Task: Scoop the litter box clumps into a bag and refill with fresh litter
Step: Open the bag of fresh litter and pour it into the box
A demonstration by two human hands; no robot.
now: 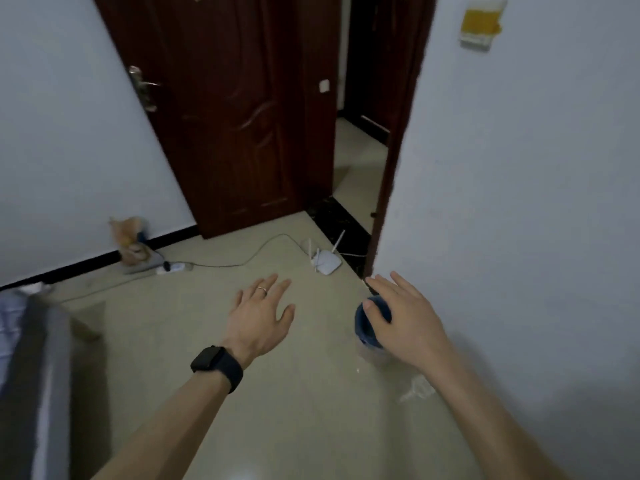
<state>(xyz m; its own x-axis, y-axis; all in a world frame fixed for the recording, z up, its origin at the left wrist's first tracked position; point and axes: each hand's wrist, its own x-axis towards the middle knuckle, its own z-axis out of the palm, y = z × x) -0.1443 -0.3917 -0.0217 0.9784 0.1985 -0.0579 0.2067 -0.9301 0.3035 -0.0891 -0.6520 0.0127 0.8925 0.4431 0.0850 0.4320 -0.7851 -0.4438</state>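
Where the floor (311, 393) meets the right wall, a dark blue container (367, 327) sits partly hidden beneath the right hand (403, 323), whose grip is open, fingers spread, thumb lying against the rim. The left hand (265, 315), also open and empty, hovers just left of it, wearing a ring and black watch (216, 367). Farther off lie a white router (327, 261) and a dark red door (225, 109).

Left hand (264, 313) spread empty over floor (304, 393); right hand (403, 318) above blue bin (367, 329).

A white router (327, 262) lies beside the dark door (221, 109).
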